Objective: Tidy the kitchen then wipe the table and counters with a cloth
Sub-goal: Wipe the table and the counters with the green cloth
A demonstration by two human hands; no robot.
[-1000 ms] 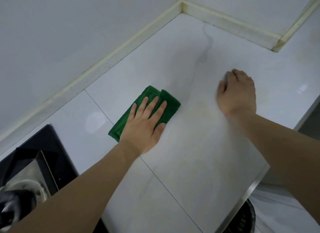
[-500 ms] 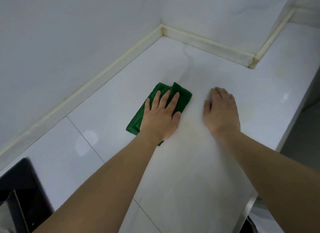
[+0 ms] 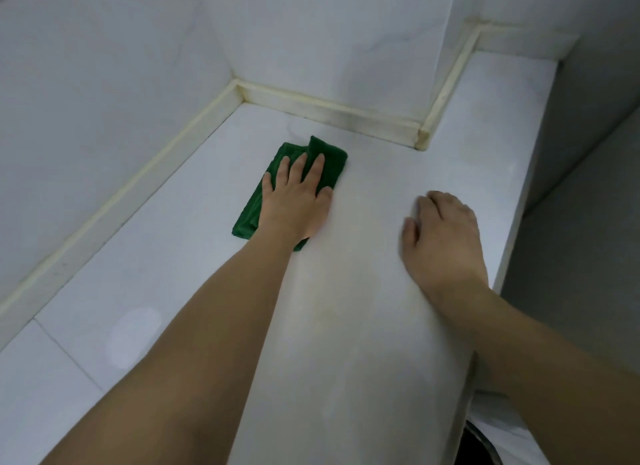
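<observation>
A folded green cloth [image 3: 332, 159] lies flat on the white counter [image 3: 180, 263], near the back corner. My left hand [image 3: 294, 201] presses down on it with straight, spread fingers and covers its middle. My right hand [image 3: 443, 236] rests on the bare counter to the right of the cloth, palm down, its fingertips bent against the surface and holding nothing. A faint yellowish stain shows on the counter between my two forearms.
White tiled walls [image 3: 104, 83] meet the counter along a cream sealing strip [image 3: 329, 109], which steps around a wall corner at the back right. The counter's front edge [image 3: 512, 229] drops off on the right to a grey floor.
My left hand has pushed the cloth farther along the counter toward the back corner. My right hand has followed along the surface. The view has shifted, and the black hob at lower left is gone from it.
</observation>
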